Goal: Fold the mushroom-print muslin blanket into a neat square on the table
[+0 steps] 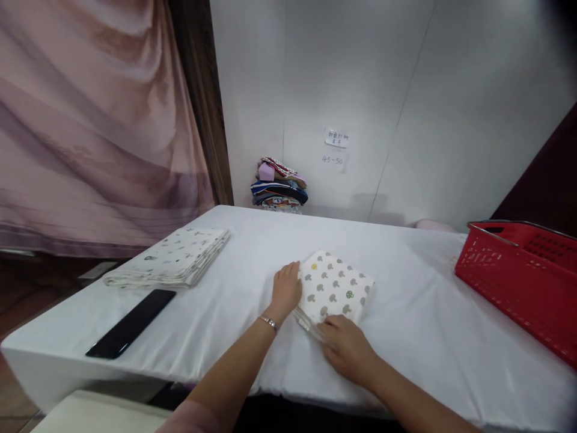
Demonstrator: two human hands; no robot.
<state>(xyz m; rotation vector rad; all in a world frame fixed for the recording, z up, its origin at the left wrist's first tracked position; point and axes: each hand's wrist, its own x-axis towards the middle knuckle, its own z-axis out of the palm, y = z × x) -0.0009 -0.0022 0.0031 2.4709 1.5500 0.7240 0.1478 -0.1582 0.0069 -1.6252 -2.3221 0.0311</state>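
A folded white cloth (336, 282) with grey mushroom prints lies on the white-covered table (252, 240), in front of me. Against its left edge rests my left hand (286, 287), fingers together and pressed on the fabric. My right hand (345, 346) pinches the near edge of the same cloth, where the folded layers show. A bracelet circles my left wrist.
On the table's left side lie a stack of folded printed cloth (180, 255) and a black phone-like slab (130, 323). At the right edge stands a red basket (518, 282). Behind the table, piled clothes (279, 186) stand against the wall.
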